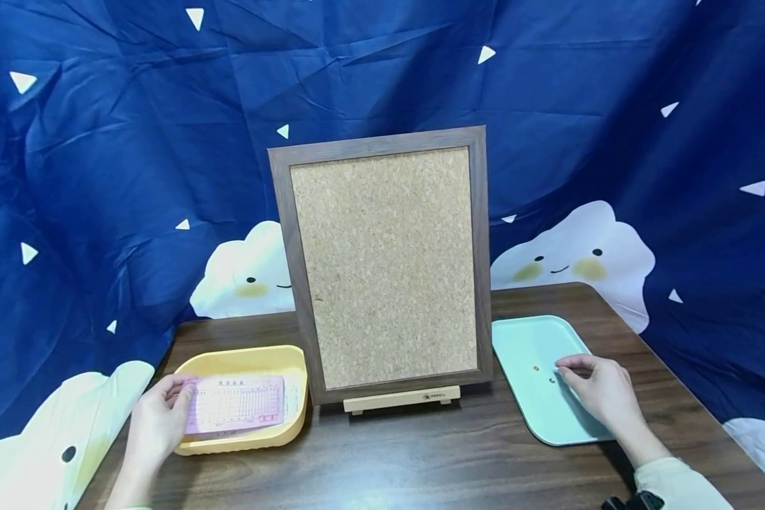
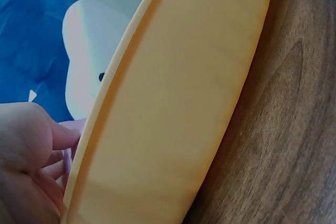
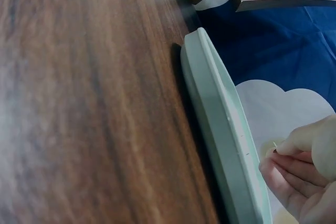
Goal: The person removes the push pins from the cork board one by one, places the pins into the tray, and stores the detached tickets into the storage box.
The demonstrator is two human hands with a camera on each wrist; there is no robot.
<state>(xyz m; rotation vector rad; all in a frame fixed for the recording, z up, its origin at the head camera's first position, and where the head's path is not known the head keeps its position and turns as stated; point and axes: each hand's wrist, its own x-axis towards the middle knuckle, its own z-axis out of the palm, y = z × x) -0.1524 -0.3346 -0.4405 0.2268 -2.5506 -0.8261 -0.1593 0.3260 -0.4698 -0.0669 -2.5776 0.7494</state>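
Observation:
In the head view my left hand (image 1: pixel 159 418) pinches a pink printed form (image 1: pixel 236 404) by its left edge, thumb on top. The slip lies over a yellow basket (image 1: pixel 242 446), where more paper shows beneath it. From the left wrist, the basket's side (image 2: pixel 168 93) hides most of the form, and the left hand (image 2: pixel 37 156) is at the rim. Above the mint-green tray (image 1: pixel 529 340), my right hand (image 1: pixel 602 393) pinches a thumbtack (image 3: pixel 274 149), its thin point sticking up between thumb and index finger. Tiny tacks (image 1: pixel 536 368) lie on the tray near the fingertips.
A cork board (image 1: pixel 389 269) in a dark wood frame leans on a small wooden easel (image 1: pixel 401 400) between basket and tray. The brown wooden table (image 1: pixel 408 460) carries everything. Behind hangs a blue cloth (image 1: pixel 382 71) with clouds and white triangles.

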